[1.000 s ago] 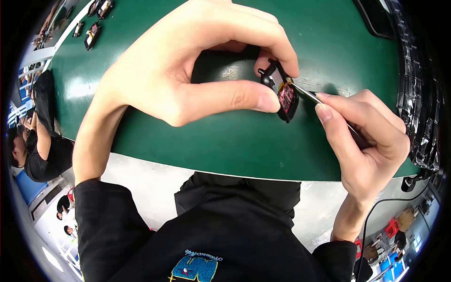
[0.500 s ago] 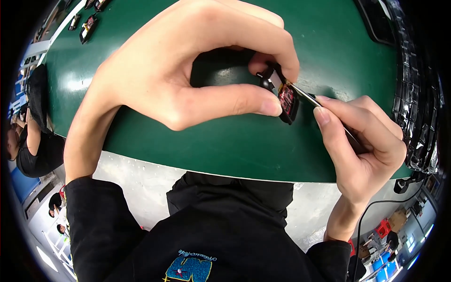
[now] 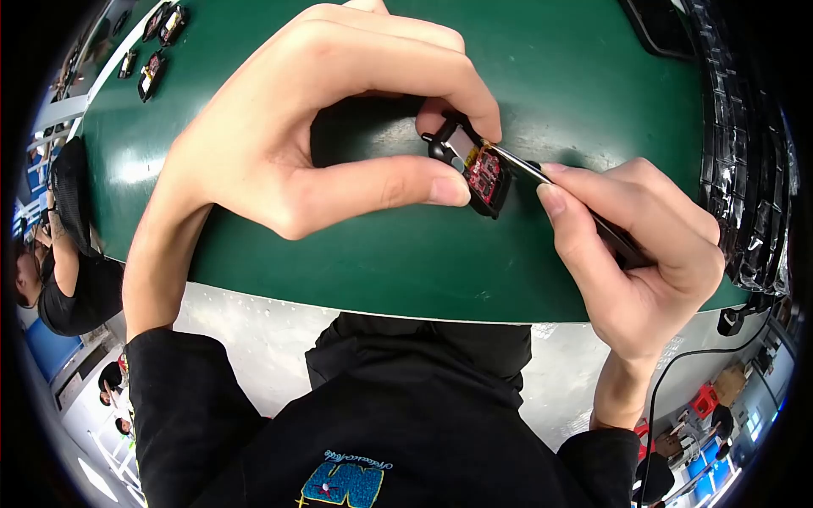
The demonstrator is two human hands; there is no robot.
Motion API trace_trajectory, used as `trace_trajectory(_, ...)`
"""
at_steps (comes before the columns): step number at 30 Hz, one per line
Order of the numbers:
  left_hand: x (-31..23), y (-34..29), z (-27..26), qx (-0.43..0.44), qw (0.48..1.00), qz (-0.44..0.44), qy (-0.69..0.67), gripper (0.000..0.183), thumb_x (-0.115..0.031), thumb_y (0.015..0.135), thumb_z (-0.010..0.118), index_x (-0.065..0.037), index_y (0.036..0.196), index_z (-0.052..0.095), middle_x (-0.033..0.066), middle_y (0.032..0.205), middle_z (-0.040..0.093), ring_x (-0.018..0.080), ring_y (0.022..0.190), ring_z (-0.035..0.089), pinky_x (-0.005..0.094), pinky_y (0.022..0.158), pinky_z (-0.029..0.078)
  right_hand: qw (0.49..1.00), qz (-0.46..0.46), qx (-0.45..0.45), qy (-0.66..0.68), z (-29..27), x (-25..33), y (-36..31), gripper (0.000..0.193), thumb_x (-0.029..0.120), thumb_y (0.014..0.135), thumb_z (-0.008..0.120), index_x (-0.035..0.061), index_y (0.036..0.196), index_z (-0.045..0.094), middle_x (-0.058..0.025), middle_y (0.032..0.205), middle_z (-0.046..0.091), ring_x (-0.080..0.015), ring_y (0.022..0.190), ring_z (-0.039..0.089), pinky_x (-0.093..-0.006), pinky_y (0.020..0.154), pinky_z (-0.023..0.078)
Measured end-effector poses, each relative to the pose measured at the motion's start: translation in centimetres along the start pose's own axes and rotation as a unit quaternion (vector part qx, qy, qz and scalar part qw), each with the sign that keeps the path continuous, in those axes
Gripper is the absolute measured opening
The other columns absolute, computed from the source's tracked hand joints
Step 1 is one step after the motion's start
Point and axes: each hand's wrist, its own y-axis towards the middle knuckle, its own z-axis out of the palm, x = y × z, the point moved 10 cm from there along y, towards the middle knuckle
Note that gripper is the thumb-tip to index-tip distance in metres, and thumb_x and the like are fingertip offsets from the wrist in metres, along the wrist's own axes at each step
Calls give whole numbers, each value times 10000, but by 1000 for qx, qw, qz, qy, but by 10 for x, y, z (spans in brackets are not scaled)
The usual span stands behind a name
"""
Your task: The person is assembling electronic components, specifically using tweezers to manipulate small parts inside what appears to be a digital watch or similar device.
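Between the thumb and fingers of my left hand (image 3: pixel 313 127) is a small black electronic device (image 3: pixel 484 179), tilted above the green table. Its casing is open on top, showing a red circuit board, a silvery block and a bit of yellow. My right hand (image 3: pixel 639 245) pinches a pair of slim metal tweezers (image 3: pixel 527 166), dark along the handle. The tip meets the device near the upper end of the red board, close to my left fingertip. Whether the tip grips any small part cannot be made out.
Several similar open black devices (image 3: pixel 152 76) lie at the table's far left. A dark tray-like object (image 3: pixel 663 25) sits at the far right. Black plastic-wrapped packs (image 3: pixel 735 169) line the right edge. A black cable (image 3: pixel 677 362) hangs at the lower right. Another person (image 3: pixel 76 279) sits at the left.
Both hands, the device and the tweezers have shifted left in the view, along with a slight shift of the whole scene. The tweezer tip stays at the device.
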Motion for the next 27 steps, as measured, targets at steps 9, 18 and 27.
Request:
trace_trajectory(9, 0, -4, -2, 13, 1000, -3, 3, 557, -306, 651, 839, 23, 1099, 807, 103, 1023, 813, 230, 816, 680, 356, 842, 411, 999, -50, -7, -16, 4, 8, 1, 203, -119, 823, 838, -54, 1016, 845, -47, 727, 681, -68, 567, 517, -235, 516, 323)
trace_trajectory(18, 1, -3, -2, 23, 1000, -9, 3, 508, -259, 681, 961, -8, 1089, 793, 94, 1058, 830, 220, 852, 741, 357, 883, 427, 975, -188, -93, -72, -1, 24, -18, 295, -124, 736, 882, -59, 1020, 841, -87, 751, 688, -152, 546, 611, -276, 467, 448)
trace_trajectory(27, 1, 1, 2, 30, 999, -9, 10, 525, -314, 701, 1000, -25, 1091, 802, 89, 1030, 841, 201, 775, 715, 364, 817, 407, 974, -190, -38, -120, 1, 25, -20, 345, -110, 735, 897, -47, 1070, 844, -65, 774, 671, -170, 551, 601, -298, 465, 455)
